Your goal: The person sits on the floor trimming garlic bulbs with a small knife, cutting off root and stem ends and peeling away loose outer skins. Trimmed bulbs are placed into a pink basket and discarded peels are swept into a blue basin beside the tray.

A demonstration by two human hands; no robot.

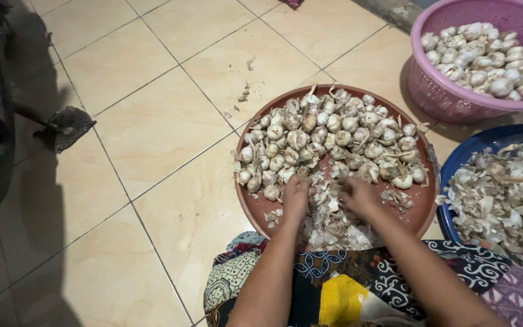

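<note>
both forearms reach far over the patterned lap; left hand and right hand curl knuckles-up into loose garlic skins, fingers hidden. brown tray holds garlic bulbs; pink basket far right holds more.

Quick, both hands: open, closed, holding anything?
Left hand: curled into the garlic and skins on the brown tray; grip unclear.
Right hand: the same, contents hidden.

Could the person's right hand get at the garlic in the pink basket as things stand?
Probably yes. The right hand rests on the brown tray among garlic skins, and the pink basket stands open-topped beyond it to the right, with nothing between. It looks a long stretch, though.
</note>
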